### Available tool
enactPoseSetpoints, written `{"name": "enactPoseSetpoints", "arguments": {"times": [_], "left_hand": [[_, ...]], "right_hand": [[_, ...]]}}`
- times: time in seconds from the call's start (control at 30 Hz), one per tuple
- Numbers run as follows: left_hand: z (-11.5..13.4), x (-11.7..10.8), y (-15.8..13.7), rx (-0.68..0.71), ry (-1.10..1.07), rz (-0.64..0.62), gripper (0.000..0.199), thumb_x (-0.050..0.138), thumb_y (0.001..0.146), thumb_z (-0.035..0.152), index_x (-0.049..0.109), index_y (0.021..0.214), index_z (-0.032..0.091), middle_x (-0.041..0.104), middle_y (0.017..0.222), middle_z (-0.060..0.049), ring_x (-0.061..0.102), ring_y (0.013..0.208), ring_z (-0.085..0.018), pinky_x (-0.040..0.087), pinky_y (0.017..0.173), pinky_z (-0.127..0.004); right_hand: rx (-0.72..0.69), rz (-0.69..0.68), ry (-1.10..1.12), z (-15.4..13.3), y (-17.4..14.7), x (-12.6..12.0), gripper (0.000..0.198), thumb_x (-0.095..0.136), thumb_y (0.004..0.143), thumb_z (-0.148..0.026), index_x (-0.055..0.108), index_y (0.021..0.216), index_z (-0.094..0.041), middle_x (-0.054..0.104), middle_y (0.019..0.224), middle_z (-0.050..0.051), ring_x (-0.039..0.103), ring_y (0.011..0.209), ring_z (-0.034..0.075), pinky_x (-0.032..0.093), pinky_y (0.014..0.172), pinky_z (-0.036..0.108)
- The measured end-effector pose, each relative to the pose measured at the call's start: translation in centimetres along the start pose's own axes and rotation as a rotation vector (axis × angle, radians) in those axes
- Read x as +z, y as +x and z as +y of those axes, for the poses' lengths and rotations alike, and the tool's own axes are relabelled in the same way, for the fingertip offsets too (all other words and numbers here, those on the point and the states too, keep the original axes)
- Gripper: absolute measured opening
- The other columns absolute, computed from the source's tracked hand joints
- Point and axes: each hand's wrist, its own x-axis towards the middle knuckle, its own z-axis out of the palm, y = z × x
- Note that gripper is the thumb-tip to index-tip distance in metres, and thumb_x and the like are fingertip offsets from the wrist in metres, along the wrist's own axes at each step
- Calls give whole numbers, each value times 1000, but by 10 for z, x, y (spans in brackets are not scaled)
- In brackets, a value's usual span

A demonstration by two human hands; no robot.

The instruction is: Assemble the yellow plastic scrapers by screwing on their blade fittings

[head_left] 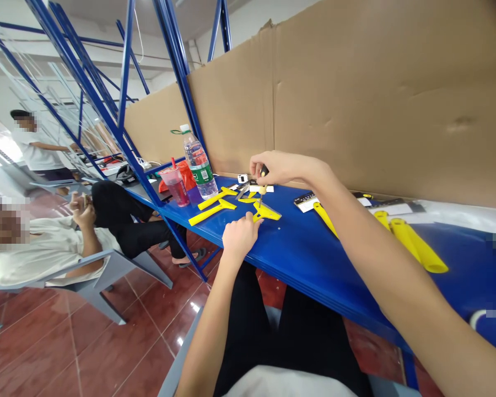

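My left hand is closed around the handle of a yellow scraper, whose wide head lies on the blue table. My right hand grips the dark top of an upright screwdriver from above. Its shaft points down at the scraper's head; whether a screw sits under the tip is too small to tell. Left of them lie more yellow scrapers, near a small white object. Under my right forearm shows a yellow handle, beside a black-and-white packet.
A water bottle and a pink cup stand at the left of the blue table. Yellow handles lie to the right. Cardboard walls the back. Blue posts rise at left, where a person sits.
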Motion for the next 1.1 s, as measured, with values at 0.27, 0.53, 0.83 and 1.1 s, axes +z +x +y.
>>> {"name": "enactPoseSetpoints", "arguments": {"times": [0.27, 0.53, 0.83, 1.1], "left_hand": [[0, -1, 0, -1, -3, -5, 54, 35, 120, 59, 65, 132, 15, 84, 114, -21, 85, 104, -39, 61, 87, -41], [1, -3, 1, -15, 11, -27, 55, 35, 120, 60, 65, 133, 16, 84, 114, -21, 85, 106, -38, 61, 91, -40], [1, -2, 1, -10, 26, -18, 55, 33, 120, 60, 64, 132, 16, 85, 112, -20, 85, 104, -38, 61, 87, -40], [1, -2, 2, -15, 24, -24, 54, 34, 120, 59, 65, 133, 16, 84, 114, -21, 85, 105, -38, 61, 90, -41]], "right_hand": [[35, 22, 2, 3, 2, -1, 20, 78, 96, -28, 74, 115, -22, 80, 123, 12, 72, 105, 29, 48, 81, 38], [40, -12, 6, 5, 0, -3, 24, 82, 96, -39, 76, 112, -23, 81, 120, 11, 73, 102, 29, 48, 80, 39], [67, -18, -59, 3, 1, 0, 29, 83, 96, -45, 80, 114, -23, 80, 112, 11, 72, 96, 29, 46, 75, 39], [-40, -42, 12, 4, 3, -1, 38, 89, 88, -31, 77, 123, -27, 79, 125, 7, 71, 104, 27, 47, 79, 36]]}}
